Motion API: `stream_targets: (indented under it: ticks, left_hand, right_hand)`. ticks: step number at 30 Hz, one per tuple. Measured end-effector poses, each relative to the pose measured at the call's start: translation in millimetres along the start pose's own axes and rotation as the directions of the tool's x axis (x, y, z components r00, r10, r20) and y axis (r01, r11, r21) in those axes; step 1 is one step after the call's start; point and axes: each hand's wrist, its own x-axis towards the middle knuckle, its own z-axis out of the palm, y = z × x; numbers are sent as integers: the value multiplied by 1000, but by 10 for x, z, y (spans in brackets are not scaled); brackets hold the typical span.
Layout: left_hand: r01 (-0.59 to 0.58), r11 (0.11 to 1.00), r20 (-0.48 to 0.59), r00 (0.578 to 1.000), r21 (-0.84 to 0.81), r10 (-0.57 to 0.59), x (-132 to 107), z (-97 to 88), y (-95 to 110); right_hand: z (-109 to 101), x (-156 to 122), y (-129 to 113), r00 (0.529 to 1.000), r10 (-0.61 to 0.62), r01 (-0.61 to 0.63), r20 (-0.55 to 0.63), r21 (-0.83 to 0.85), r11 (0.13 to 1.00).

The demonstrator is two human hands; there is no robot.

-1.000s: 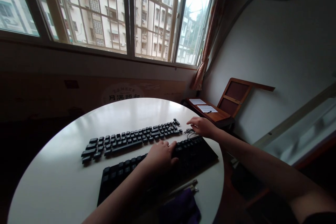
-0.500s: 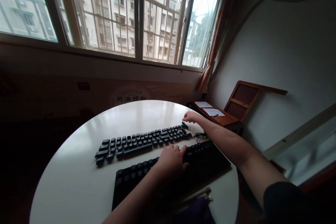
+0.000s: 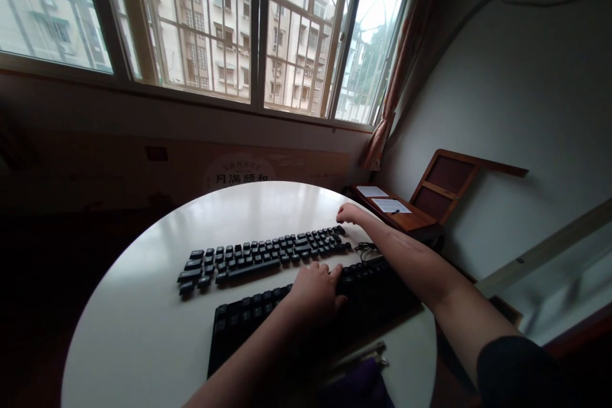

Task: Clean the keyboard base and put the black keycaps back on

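Note:
My left hand (image 3: 316, 289) lies on the black keyboard (image 3: 377, 306), fingers spread over the upper row of its keys. Much of that keyboard's middle is bare of keycaps or too dark to make out. Beyond it, loose black keycaps (image 3: 253, 260) stand in rows on the white table, laid out like a keyboard. My right hand (image 3: 350, 213) reaches over to the far right end of these rows, its fingers pinched. A small dark keycap (image 3: 338, 221) shows at the fingertips, just above the keycaps at the corner.
The round white table (image 3: 124, 325) carries it all. A coiled black cable (image 3: 365, 247) lies under my right forearm. Near me are a metal tool (image 3: 368, 352) and a purple cloth (image 3: 361, 386). A wooden chair (image 3: 442, 185) and papers (image 3: 391, 205) stand beyond, below a barred window.
My right hand stays at the far right end of the keycaps, with a small dark keycap now visible at its fingertips. My left hand keeps its place. The view has shifted slightly.

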Motion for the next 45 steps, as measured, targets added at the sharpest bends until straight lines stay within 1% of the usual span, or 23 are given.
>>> stream_targets:
  ticks: [2, 5, 7, 9, 11, 13, 15, 17, 21, 27, 32, 38, 41, 45]
  left_hand:
    - [-3, 1000, -7, 1000, 0, 3, 6, 8, -5]
    - [4, 1000, -10, 1000, 7, -4, 17, 19, -11]
    - [6, 1000, -6, 1000, 14, -6, 24, 17, -13]
    - [0, 1000, -6, 1000, 17, 1, 30, 4, -10]
    - [-8, 1000, -5, 1000, 14, 8, 35, -12, -4]
    - [-10, 1000, -1, 1000, 13, 10, 40, -25, 1]
    - [-13, 1000, -1, 1000, 19, 13, 47, -27, 1]
    - [-18, 999, -8, 1000, 29, 19, 54, -18, -5]
    - [-25, 999, -17, 1000, 37, 26, 67, 11, -27]
    - [-31, 998, -19, 999, 54, 33, 75, 25, -48]
    - [-27, 998, -13, 1000, 62, 28, 81, 15, -44]
    - [-33, 998, -4, 999, 57, 33, 70, -5, -28]
    - [-26, 998, -9, 1000, 57, 27, 65, -8, -25]
    - [-30, 998, -9, 999, 53, 30, 61, -15, -21]
  right_hand:
    - [-89, -48, 94, 1000, -1, 2, -21, 60, 998]
    - [-249, -203, 331, 998, -1, 11, -57, 161, 987]
    - [-339, -376, 541, 998, 3, 11, -63, 223, 975]
    - [-392, -594, 766, 999, 14, -4, -36, 277, 961]
    - [-395, -831, 979, 999, 33, -35, 11, 320, 947]
    - [-349, -1051, 1152, 997, 54, -72, 62, 348, 935]
    - [-272, -1226, 1274, 992, 75, -109, 106, 362, 926]
    - [-187, -1347, 1347, 986, 88, -135, 139, 371, 919]
    - [-71, -1462, 1383, 985, 88, -139, 147, 386, 912]
    - [-22, -1496, 1337, 991, 62, -100, 118, 355, 930]
    - [3, -1505, 1280, 996, 48, -66, 78, 248, 967]
    - [-8, -1540, 1183, 999, -38, 40, -37, 40, 998]
    - [-28, -1554, 1138, 997, -64, 63, -45, -16, 998]
    - [-49, -1552, 1115, 997, -69, 68, -30, -38, 997]
